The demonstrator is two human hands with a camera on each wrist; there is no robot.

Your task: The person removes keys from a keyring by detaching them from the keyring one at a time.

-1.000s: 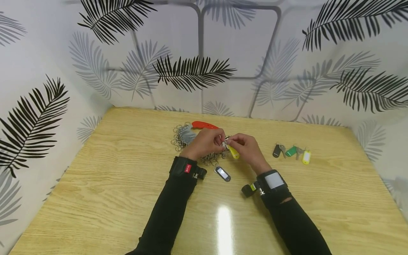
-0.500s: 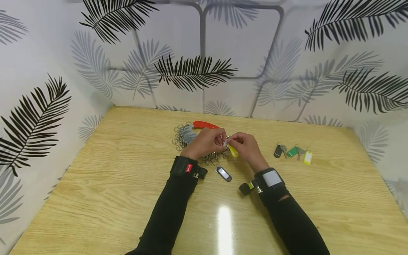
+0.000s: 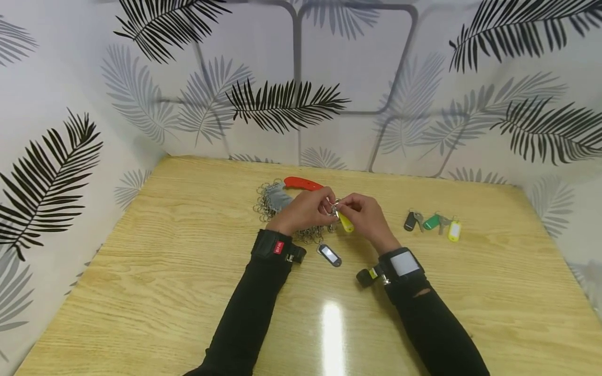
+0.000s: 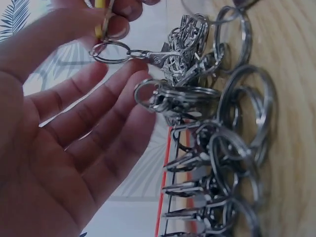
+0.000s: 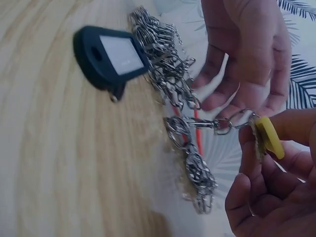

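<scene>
Thumb and fingers of my left hand (image 3: 305,210) pinch a metal split ring (image 4: 111,52), which is linked to a short chain and clasp in the left wrist view. My right hand (image 3: 369,220) pinches a yellow key tag (image 5: 270,137) with a flat metal piece, seemingly a key (image 5: 257,138), beside it. Tag and ring meet between the two hands; whether the tag is threaded on the ring cannot be told. Under and beside the left hand lie several split rings with clasps (image 4: 195,163), along a grey piece with a red strip (image 3: 303,183).
A dark key tag with a white label (image 3: 330,255) lies on the wooden table (image 3: 188,271), in front of the hands. To the right lie a black tag (image 3: 410,221), a green tag (image 3: 431,222), another yellow tag (image 3: 454,231) and small keys (image 3: 443,224). A patterned wall (image 3: 348,141) stands behind.
Both hands stay nearly in place, with small finger movements at the ring and yellow tag. The right wrist shifts slightly. Nothing on the table has moved.
</scene>
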